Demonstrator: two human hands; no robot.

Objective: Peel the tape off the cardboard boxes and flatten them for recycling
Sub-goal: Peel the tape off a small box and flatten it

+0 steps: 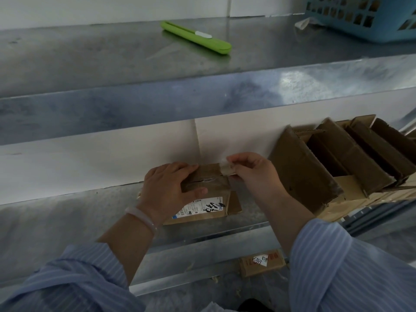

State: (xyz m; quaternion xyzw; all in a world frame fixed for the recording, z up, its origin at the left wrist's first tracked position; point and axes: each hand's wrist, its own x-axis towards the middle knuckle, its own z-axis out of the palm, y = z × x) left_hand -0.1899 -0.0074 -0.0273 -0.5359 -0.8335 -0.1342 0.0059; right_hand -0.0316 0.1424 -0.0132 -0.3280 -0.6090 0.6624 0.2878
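Cardboard box [209, 192], judged light and stiff, sits on the lower metal shelf [67, 221], left hand [166, 188] clamped over its top, right hand [252, 170] pinching the lifted tape [225, 167] end, the soundest hold.

Both forearms reach forward, bare from mid-forearm down, with the blue striped left sleeve [78, 278] and right sleeve [337, 266] pushed back; a pale bangle [140, 218] sits on the left wrist. Left hand [166, 188]: palm down, fingers curled over the far top edge of the small box [213, 188], thumb stretched along its near face, gripping. Right hand [249, 171]: held just beside the left, wrist bent, thumb and fingertips pinching the lifted end of the tape strip [226, 168], other fingers curled in.
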